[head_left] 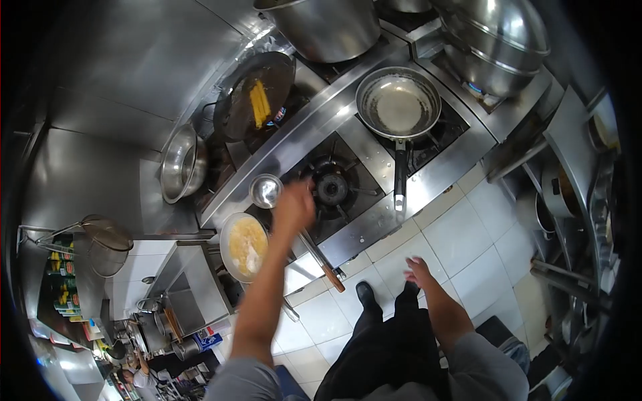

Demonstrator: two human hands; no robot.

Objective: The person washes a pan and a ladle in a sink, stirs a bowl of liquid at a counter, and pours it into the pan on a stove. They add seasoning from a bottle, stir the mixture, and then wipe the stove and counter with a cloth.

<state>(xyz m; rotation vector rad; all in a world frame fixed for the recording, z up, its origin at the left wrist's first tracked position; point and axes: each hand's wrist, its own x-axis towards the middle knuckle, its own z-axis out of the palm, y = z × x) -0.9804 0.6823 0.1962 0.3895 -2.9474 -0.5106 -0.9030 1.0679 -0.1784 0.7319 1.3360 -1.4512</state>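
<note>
My left hand (293, 206) reaches over the front edge of the middle burner (330, 189), back of the hand upward; its fingers are partly hidden and blurred. Beside it rests a ladle, with its round steel bowl (266, 191) left of the hand and its wooden-ended handle (332, 278) emerging beyond my wrist. I cannot tell whether the fingers touch it. Left of my forearm sits a pan (245, 247) of yellow and white food. My right hand (418, 271) hangs free above the tiled floor, fingers apart. A frying pan (399, 110) with a black handle stands on the right burner.
A dark wok (257, 93) holding yellow strips sits over a flame. Behind are a steel bowl (184, 164), a large pot (324, 27) and a lidded steel pot (498, 43) over a flame. Shelves with pots (558, 190) line the right. Another person (142, 377) is far left.
</note>
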